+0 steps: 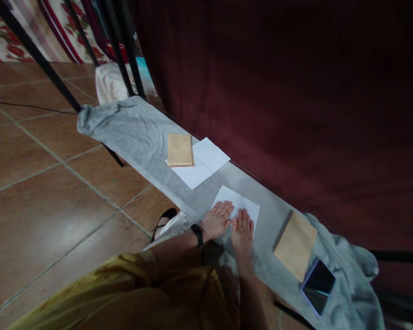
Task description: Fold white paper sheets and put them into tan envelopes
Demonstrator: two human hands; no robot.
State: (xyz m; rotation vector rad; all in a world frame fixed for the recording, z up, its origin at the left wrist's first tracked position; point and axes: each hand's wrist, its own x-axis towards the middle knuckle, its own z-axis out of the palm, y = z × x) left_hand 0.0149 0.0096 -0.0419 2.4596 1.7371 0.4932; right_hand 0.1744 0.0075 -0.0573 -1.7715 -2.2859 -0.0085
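Note:
A sheet of white paper (249,208) lies on the grey cloth in front of me. My left hand (217,220), with a dark band on its wrist, rests flat on the sheet's left side, fingers stretched out. Beside it, my right hand (242,229) presses flat on the sheet's near part, its fingers extended and close together. The two thumbs nearly meet. Both hands cover part of the paper. Farther left lies another white sheet (209,160) with a crease, and a brown paper envelope (180,150) overlaps its left corner.
Grey cloth (134,133) covers the narrow bench. To the right are a stack of brown paper (296,245) and a phone (318,286) in a purple case. A dark red curtain (261,91) hangs along the far edge. Black metal poles (37,55) rise at the left end.

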